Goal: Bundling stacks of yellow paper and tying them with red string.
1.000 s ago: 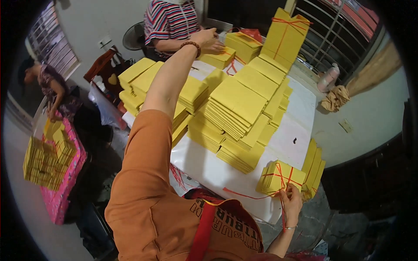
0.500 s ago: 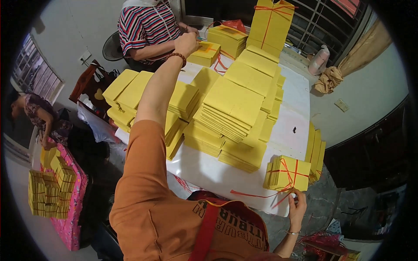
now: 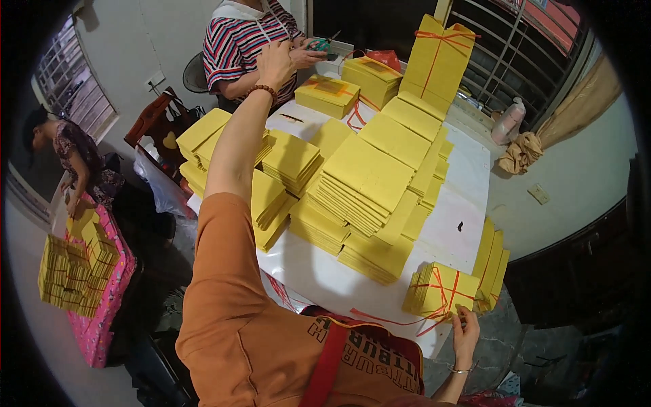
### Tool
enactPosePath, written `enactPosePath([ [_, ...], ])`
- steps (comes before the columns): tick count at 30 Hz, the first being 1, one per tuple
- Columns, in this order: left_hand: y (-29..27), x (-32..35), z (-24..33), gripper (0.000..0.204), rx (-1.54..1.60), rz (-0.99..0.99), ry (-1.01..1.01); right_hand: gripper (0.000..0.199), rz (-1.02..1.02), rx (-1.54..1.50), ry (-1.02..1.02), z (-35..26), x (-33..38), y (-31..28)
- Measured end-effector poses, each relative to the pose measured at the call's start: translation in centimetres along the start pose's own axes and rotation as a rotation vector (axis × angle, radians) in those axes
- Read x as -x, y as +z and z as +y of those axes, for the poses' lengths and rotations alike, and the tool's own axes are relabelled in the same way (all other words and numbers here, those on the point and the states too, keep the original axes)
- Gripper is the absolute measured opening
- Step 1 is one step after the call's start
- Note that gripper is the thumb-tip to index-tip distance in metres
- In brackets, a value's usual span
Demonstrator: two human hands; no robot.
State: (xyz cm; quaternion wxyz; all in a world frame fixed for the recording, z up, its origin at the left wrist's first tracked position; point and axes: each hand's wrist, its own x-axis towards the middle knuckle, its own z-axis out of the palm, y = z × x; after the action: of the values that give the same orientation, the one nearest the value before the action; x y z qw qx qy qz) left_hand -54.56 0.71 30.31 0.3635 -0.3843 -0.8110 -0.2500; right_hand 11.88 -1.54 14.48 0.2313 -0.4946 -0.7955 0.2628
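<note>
White table (image 3: 468,203) bears a tied yellow bundle (image 3: 441,290); right hand (image 3: 465,334) grip pinches its red string (image 3: 434,324) below.

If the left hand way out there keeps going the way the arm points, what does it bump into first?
Probably the person in the striped shirt: the left hand already looks level with that person's forearm, though depth is hard to judge here.

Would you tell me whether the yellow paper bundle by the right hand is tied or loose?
Tied: red string crosses the yellow bundle beside the right hand.
</note>
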Motion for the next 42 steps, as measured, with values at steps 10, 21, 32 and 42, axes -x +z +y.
enactPosePath([
  [10, 4.2, 0.6, -0.1, 0.048, -0.066, -0.26, 0.095, 0.027, -0.002, 0.013, 0.008, 0.1, -0.1, 0.8],
  [21, 4.9, -0.1, 1.1, 0.033, -0.268, -0.486, 0.394, 0.024, 0.058, -0.038, 0.11, -0.2, 1.7, 0.5],
  [32, -8.9, 5.6, 13.8, 0.034, 1.283, -0.074, 0.067, 0.023, 0.056, -0.284, -0.022, -2.6, -1.4, 0.0],
  [42, -16.0, 28.2, 30.7, 0.035, 1.506, -1.173, -0.086, 0.034, -0.434, -1.65, 0.163, -8.1, -0.4, 5.5],
])
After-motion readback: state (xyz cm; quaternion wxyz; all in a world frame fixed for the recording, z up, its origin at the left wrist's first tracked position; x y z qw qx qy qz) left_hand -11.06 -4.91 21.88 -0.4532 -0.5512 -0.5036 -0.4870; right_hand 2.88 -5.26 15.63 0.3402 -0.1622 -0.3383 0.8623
